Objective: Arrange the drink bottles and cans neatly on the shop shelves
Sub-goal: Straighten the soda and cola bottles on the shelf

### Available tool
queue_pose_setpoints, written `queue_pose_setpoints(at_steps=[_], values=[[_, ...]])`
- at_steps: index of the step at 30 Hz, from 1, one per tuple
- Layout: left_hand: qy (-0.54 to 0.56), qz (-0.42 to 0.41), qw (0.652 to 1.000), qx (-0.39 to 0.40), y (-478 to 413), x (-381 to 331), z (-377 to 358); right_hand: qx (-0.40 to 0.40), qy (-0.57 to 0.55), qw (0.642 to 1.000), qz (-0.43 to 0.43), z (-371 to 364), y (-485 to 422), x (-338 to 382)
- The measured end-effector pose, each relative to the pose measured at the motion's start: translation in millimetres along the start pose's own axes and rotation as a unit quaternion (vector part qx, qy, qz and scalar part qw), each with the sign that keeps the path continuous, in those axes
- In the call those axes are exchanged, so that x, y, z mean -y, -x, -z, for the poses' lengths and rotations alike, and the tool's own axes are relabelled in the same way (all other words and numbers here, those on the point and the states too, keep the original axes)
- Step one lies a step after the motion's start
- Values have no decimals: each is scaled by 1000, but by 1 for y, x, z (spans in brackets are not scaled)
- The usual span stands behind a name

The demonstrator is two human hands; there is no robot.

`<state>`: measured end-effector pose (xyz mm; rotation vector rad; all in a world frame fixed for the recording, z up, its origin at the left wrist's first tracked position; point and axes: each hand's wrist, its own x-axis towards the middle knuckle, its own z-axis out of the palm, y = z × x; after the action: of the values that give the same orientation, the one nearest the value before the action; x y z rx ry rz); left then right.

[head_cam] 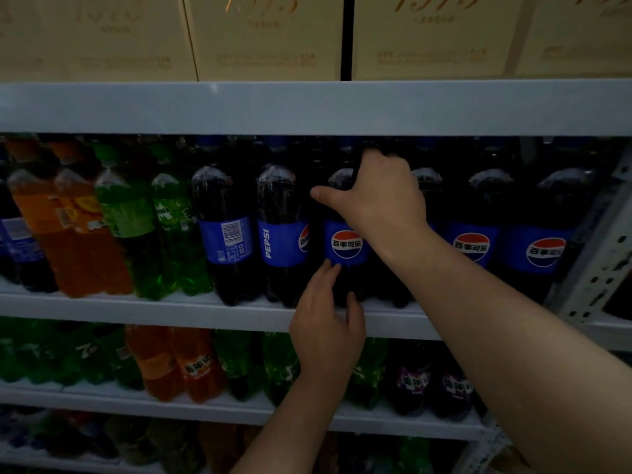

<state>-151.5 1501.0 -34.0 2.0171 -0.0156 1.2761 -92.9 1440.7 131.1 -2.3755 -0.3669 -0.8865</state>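
head view: dim white metal shelf (136, 309); right hand (379, 196) grips dark plastic cola bottle (345, 249), left hand (325, 323) touches it, fingers relaxed.

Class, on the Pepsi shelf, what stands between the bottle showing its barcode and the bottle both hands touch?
Head view: one Pepsi bottle, label reading PEPSI sideways, stands left of the held bottle.

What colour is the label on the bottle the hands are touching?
The bottle has a blue label, with a red, white and blue circle; head view.
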Motion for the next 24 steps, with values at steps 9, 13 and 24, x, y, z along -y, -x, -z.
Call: queue_pose_setpoints(at_steps=[9, 13, 24], values=[[-94, 55, 990, -92, -32, 34, 40, -112, -107, 978, 141, -14, 53, 7], [-138, 92, 985, -46, -45, 33, 40, 47, -205, 976, 58, -33, 49, 33], [-142, 57, 988, 24, -47, 39, 47, 74, -138, 987, 19, -37, 12, 58]])
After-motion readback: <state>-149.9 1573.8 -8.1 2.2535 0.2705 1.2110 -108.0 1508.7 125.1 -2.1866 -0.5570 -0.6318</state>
